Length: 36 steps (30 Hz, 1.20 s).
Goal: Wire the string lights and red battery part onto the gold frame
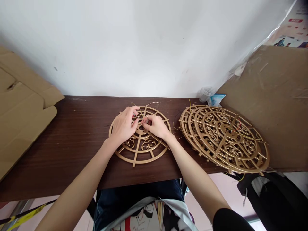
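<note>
A round gold-coloured openwork frame (136,150) with spokes and scroll ornaments lies flat on the dark wooden table. Over its left half, my left hand (124,123) is bent, its fingers curled toward the thumb beside a small red bit; what they hold is partly hidden. My right hand (156,125) pinches thin wires (143,114) just above the hub of the frame, thumb against forefinger. Loose ends of the wires stick out past the far rim. The two hands face each other, their fingertips close together but apart.
Several similar gold frames (216,150) lie stacked at the right, with loose wires on top. A clear plastic cup (205,94) and a blue-white packet (216,99) stand behind them. Cardboard (24,106) leans at the left, and a brown board (271,112) at the right. A white wall rises behind.
</note>
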Available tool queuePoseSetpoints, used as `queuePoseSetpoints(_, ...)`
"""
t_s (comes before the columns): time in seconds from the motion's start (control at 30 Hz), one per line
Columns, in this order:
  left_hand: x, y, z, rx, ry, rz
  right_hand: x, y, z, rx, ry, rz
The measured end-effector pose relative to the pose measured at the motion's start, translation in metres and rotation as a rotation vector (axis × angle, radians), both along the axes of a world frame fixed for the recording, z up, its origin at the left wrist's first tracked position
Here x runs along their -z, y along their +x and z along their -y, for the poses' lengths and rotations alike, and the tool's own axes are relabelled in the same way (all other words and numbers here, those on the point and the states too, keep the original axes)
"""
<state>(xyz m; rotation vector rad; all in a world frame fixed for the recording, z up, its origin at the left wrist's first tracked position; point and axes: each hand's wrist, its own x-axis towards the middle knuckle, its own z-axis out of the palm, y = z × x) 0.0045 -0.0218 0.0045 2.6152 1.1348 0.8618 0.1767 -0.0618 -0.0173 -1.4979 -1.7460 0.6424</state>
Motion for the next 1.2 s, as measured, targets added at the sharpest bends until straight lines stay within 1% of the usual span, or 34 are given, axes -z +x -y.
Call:
queuePoseSetpoints(0.1,0.0,0.001,0.0,0.007,-0.053,-0.129,0.004,0.002,-0.003,0.009,-0.003,-0.1)
queuePoseSetpoints(0.2,0.0,0.002,0.001,0.036,-0.054,-0.248,0.01,0.004,-0.006,0.016,-0.004,-0.208)
queuePoseSetpoints(0.33,0.005,0.002,-0.001,0.062,-0.031,-0.302,0.013,0.006,-0.007,0.005,-0.051,-0.363)
queuePoseSetpoints(0.43,0.008,0.002,-0.003,0.075,-0.026,-0.329,0.013,0.005,-0.008,-0.006,-0.054,-0.432)
queuePoseSetpoints(0.6,0.011,0.002,-0.004,0.095,-0.016,-0.323,0.012,0.004,-0.007,0.019,-0.045,-0.484)
queuePoseSetpoints(0.73,0.011,0.002,-0.003,0.107,-0.04,-0.292,0.006,0.003,-0.005,0.095,-0.032,-0.496)
queuePoseSetpoints(0.8,0.011,0.002,-0.003,0.111,-0.053,-0.286,0.002,0.002,-0.004,0.122,-0.041,-0.559)
queuePoseSetpoints(0.87,0.011,0.002,-0.003,0.114,-0.054,-0.277,-0.001,0.002,-0.003,0.128,-0.069,-0.665)
queuePoseSetpoints(0.97,0.01,0.001,-0.004,0.151,-0.054,-0.261,-0.002,0.001,-0.003,0.143,-0.098,-0.803)
queuePoseSetpoints(1.07,0.009,0.001,-0.004,0.204,-0.059,-0.247,-0.002,0.002,-0.004,0.183,-0.101,-0.896)
queuePoseSetpoints(1.2,0.01,0.001,-0.004,0.205,-0.047,-0.238,-0.002,0.003,-0.005,0.227,-0.1,-0.985)
